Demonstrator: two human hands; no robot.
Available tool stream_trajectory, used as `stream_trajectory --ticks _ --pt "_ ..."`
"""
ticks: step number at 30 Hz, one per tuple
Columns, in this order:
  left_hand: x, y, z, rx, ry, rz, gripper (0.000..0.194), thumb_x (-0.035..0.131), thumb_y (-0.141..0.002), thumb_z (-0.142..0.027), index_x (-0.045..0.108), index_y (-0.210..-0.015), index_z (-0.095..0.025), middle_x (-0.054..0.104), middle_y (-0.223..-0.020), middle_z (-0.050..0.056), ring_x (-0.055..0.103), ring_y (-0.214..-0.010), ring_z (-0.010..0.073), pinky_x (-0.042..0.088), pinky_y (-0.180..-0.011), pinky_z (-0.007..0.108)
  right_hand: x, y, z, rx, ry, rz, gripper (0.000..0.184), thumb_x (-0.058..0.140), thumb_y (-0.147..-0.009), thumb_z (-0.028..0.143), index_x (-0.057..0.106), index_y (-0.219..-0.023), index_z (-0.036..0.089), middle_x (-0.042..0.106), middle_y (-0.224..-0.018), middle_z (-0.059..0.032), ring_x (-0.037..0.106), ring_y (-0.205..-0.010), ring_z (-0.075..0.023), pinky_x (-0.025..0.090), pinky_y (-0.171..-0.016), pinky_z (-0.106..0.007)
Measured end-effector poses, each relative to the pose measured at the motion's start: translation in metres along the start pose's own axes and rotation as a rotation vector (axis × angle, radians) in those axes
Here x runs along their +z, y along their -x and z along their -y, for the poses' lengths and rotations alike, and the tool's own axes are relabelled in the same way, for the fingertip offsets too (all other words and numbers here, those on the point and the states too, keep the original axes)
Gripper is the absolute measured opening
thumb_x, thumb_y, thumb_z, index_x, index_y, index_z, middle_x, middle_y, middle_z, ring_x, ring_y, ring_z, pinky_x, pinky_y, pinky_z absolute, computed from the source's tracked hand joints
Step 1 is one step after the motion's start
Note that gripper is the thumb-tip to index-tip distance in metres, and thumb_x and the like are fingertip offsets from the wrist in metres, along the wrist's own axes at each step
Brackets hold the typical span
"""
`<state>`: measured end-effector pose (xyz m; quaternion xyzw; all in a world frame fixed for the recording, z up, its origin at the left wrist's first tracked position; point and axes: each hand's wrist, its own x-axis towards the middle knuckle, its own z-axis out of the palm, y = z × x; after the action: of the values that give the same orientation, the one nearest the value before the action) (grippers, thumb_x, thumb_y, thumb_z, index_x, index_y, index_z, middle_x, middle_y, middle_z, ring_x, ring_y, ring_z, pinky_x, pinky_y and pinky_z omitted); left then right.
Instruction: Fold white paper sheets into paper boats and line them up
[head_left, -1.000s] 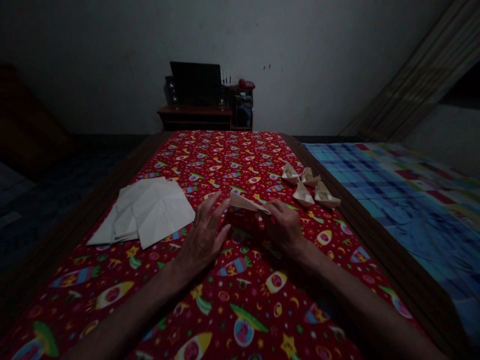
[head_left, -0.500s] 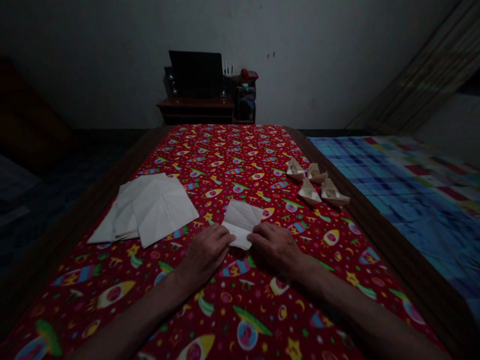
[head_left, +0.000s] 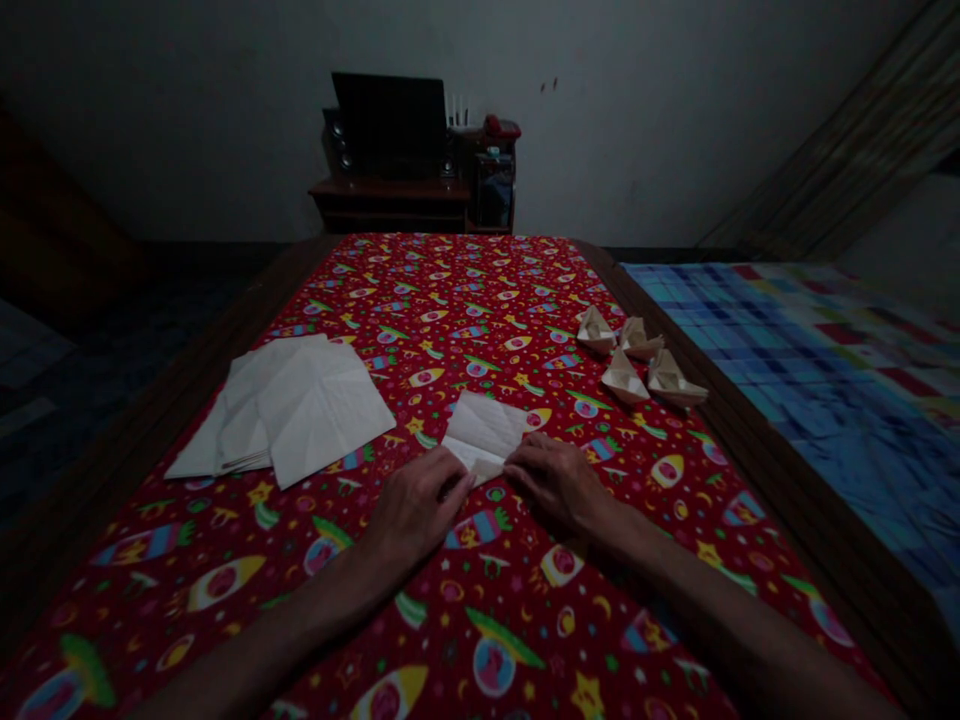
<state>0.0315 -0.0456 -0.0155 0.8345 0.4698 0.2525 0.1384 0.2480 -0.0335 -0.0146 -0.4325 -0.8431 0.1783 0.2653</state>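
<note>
A small folded sheet of paper [head_left: 486,428] lies on the red printed cloth [head_left: 465,300], creased, with its near edge turned up. My left hand [head_left: 420,500] pinches its near left corner between thumb and fingers. At the near right edge my right hand [head_left: 559,480] has its fingers closed on the same paper. Left of the hands lies a fanned pile of creased white paper sheets [head_left: 322,405]. Several folded paper boats [head_left: 624,378] stand in a cluster to the right, near the cloth's edge.
The cloth covers a long table with a dark brown border [head_left: 750,450]. Beyond its far end stand a black monitor [head_left: 390,125] on a wooden desk [head_left: 390,207] and a red telephone [head_left: 501,128]. To the right is a blue plaid bedspread [head_left: 750,340].
The folded paper was held up edge-on, with my left fingers spread. It has come down flat onto the cloth, and both hands now grip its near edge, where a flap is turned up.
</note>
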Motion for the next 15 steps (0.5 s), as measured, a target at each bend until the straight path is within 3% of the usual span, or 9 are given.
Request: stream_trajectory --ticks 8,15 --pt "0.001 -0.01 0.005 -0.029 -0.11 -0.007 0.017 0.046 -0.09 -0.023 0.052 -0.075 -0.017 0.052 -0.079 0.001 0.054 -0.069 0.014 0.041 -0.061 0.026 0.006 0.0 -0.001 0.072 0.007 -0.093 0.011 0.054 -0.086 0.022 0.059 -0.079 0.015 0.06 -0.072 -0.0028 0.054 -0.063 -0.0124 0.039 -0.056 -0.022" --pt "0.003 -0.011 0.01 0.008 -0.129 -0.018 0.016 0.044 -0.089 -0.022 0.05 -0.075 -0.018 0.05 -0.078 0.001 0.052 -0.068 0.0134 0.041 -0.061 0.025 0.008 0.003 -0.002 -0.024 0.011 -0.102 0.014 0.051 -0.087 0.018 0.065 -0.083 0.016 0.061 -0.076 -0.0042 0.053 -0.064 -0.011 0.039 -0.056 -0.021"
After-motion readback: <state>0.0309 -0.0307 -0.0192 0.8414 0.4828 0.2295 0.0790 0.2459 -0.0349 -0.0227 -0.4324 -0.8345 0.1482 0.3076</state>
